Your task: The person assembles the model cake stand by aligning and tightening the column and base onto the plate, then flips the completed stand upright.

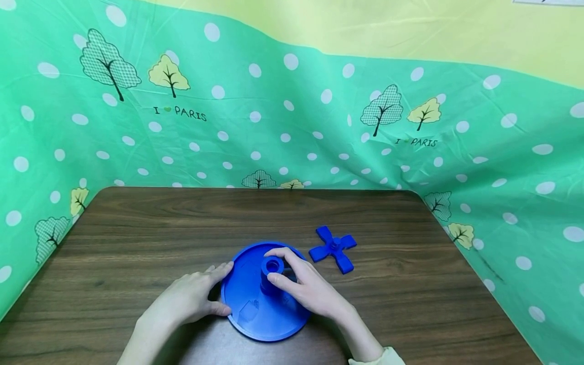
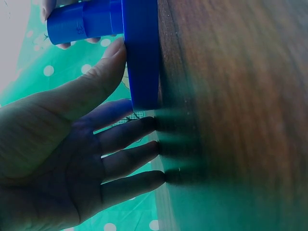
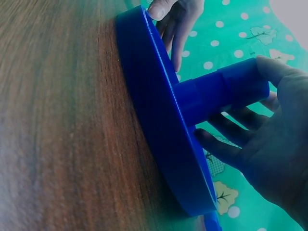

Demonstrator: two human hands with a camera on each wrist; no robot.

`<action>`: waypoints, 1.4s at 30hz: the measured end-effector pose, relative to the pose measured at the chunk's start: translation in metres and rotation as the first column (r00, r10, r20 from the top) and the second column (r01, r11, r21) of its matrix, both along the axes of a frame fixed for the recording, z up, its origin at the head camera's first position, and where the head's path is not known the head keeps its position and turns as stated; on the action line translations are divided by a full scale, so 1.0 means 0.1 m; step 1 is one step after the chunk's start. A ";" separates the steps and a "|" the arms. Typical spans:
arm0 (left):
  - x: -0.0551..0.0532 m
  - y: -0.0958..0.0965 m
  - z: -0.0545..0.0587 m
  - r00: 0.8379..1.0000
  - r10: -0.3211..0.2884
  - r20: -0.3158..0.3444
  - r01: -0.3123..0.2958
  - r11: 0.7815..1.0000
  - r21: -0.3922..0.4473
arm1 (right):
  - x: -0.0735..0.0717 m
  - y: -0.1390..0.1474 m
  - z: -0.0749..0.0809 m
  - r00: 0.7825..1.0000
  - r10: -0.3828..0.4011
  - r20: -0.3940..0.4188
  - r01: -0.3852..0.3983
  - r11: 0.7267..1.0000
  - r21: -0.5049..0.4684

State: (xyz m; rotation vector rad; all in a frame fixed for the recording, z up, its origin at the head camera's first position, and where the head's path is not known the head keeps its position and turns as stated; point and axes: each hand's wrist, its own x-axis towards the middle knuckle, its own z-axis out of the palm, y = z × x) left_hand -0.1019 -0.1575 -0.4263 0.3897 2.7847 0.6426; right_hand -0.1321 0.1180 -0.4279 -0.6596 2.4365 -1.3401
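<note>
Blue tube (image 1: 266,282) pinched by right hand (image 1: 311,285) could be tilted if disc (image 1: 271,324), touched by spread left hand (image 1: 193,294), slips.

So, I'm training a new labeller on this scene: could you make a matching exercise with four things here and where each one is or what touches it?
Things
1. Round blue disc
2. Hollow blue cylinder
3. Blue four-armed cross
4. Green polka-dot cloth

Places and states
A. Lies on the wooden table, touched by neither grip
B. Hangs behind the table
C. Touched at its rim by the left grip
D. Held near its open top by the right grip

Pairs: 1-C, 2-D, 3-A, 4-B
</note>
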 end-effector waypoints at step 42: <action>-0.02 -0.03 0.00 1.000 -0.025 -0.015 0.025 1.000 -0.003 | -0.17 0.49 0.10 0.965 -0.130 -0.229 0.116 0.990 -0.075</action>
